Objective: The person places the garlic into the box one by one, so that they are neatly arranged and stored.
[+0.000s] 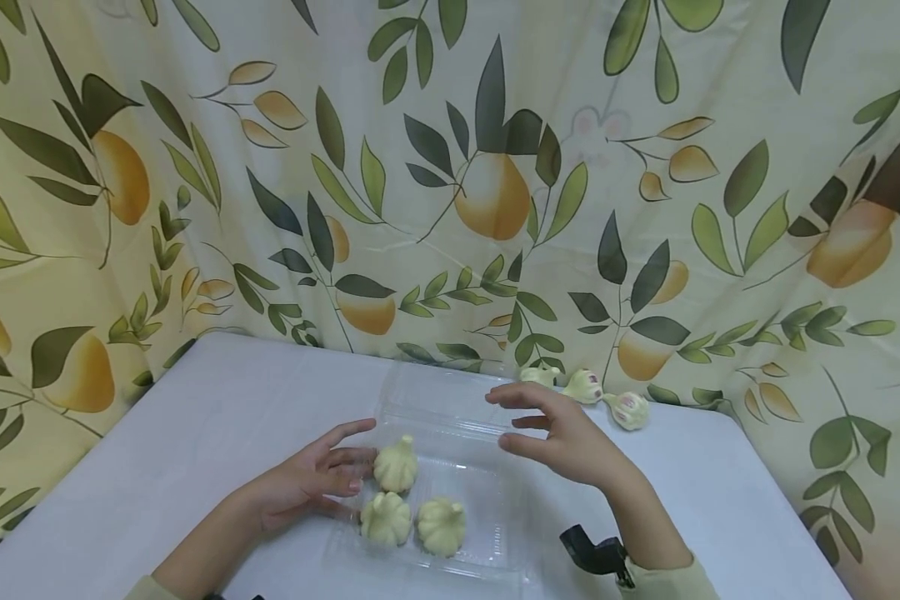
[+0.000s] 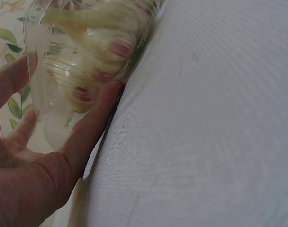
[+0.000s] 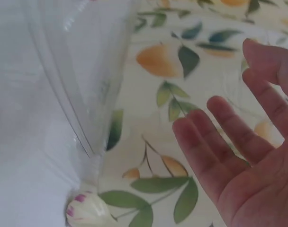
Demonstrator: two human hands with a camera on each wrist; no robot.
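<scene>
A clear plastic clamshell box (image 1: pixel 487 533) lies with its lid (image 1: pixel 450 392) folded back toward the curtain. Three pale garlic bulbs sit in its left part: a rear bulb (image 1: pixel 396 464), a front left bulb (image 1: pixel 386 518) and a front right bulb (image 1: pixel 442 527). My left hand (image 1: pixel 307 479) rests against the box's left wall, fingers spread along it. In the left wrist view, a finger (image 2: pixel 99 116) touches the clear wall, with pink-marked garlic (image 2: pixel 94 52) showing through. My right hand (image 1: pixel 566 433) hovers beside the lid's right edge, fingers apart, holding nothing.
Three more garlic bulbs (image 1: pixel 583 387) lie along the table's back edge, right of the lid. A white cloth covers the table (image 1: pixel 270 400). Behind it hangs a curtain (image 1: pixel 450 275) printed with fruit and leaves. A black wrist device (image 1: pixel 594 552) is on my right forearm.
</scene>
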